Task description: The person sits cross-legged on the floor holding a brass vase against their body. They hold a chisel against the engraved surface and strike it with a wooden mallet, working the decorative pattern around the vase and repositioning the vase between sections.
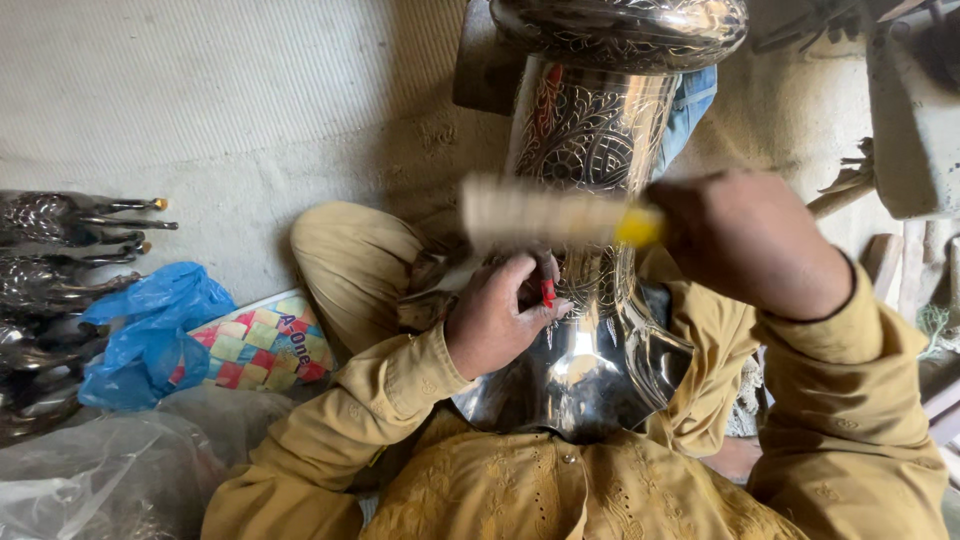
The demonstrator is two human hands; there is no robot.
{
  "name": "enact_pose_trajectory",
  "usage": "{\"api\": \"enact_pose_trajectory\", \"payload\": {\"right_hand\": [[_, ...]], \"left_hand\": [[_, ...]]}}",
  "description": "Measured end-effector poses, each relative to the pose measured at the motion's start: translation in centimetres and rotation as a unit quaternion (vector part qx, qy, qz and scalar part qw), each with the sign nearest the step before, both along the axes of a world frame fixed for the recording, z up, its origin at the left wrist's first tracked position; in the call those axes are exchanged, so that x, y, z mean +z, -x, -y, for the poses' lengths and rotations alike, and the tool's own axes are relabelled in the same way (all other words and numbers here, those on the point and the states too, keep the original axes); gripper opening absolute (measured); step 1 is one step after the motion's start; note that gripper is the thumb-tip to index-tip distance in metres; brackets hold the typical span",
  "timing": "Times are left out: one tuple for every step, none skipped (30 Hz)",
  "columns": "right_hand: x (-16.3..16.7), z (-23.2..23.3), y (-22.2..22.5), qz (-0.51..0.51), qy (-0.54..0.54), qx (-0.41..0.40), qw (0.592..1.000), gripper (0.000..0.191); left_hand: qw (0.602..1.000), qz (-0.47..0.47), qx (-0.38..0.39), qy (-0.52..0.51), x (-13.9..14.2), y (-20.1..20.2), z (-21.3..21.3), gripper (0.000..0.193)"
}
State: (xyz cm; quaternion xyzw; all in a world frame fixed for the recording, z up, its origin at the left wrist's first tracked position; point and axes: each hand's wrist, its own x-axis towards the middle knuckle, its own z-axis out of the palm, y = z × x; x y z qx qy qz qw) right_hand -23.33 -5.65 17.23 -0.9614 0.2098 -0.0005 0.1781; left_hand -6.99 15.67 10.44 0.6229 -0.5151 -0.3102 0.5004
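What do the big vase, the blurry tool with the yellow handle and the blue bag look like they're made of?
Vase: polished metal by the look, silvery, with mirror-like glare on its flared end and engraved patterns, some filled red.
Tool: blurred by motion; the yellow grip looks like plastic, the pale flat part cannot be told.
Blue bag: thin plastic film, crumpled and glossy.

Left hand (497,318) curled, fingers bent; right hand (750,240) raised, fist closed.
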Motion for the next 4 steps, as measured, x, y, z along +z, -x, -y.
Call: {"api": "enact_pose_trajectory", "payload": {"right_hand": [[0.34, 0.26, 0.31, -0.01, 0.019, 0.042, 0.999, 0.022], [0.52, 0.45, 0.41, -0.019, 0.039, 0.085, 0.995, 0.032], [0.43, 0.42, 0.26, -0.005, 0.032, 0.037, 0.999, 0.023], [0.18, 0.1, 0.13, 0.005, 0.022, -0.01, 1.0, 0.016]], "left_hand": [[1.0, 0.012, 0.001, 0.013, -0.07, 0.01, 0.0, 0.033], [0.999, -0.027, -0.004, -0.021, -0.1, -0.04, 0.01, 0.032], [0.996, -0.067, -0.009, -0.056, -0.13, -0.05, 0.01, 0.031], [0.99, -0.109, -0.014, -0.093, -0.12, 0.1, -0.16, 0.03]]}}
